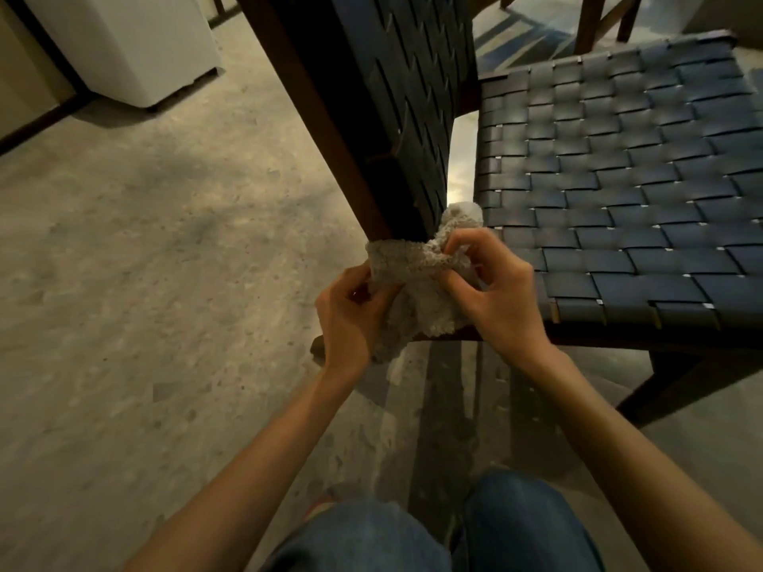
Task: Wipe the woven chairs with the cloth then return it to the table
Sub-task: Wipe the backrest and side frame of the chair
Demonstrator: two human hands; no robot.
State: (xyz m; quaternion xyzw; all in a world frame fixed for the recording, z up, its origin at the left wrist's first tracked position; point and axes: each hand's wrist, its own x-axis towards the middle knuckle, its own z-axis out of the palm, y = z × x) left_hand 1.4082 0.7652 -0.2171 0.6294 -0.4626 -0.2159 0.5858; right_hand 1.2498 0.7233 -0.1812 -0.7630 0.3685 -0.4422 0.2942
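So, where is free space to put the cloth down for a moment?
The woven seat, right of the cloth, is bare. So is the floor between the white appliance and the chair back. Crowded only where left hand and right hand grip it.

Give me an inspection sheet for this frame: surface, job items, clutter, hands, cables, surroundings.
Surface: speckled concrete floor; no table in view.
Job's things: pale cloth bunched between both hands; dark woven seat at right; wood-framed woven panel standing left of it.
Clutter: nothing seen.
Grippers: left hand grips the cloth's left edge; right hand pinches its upper part.
Cables: nothing seen.
Surroundings: white unit upper left; wooden legs top right; jeans-clad knees at bottom.
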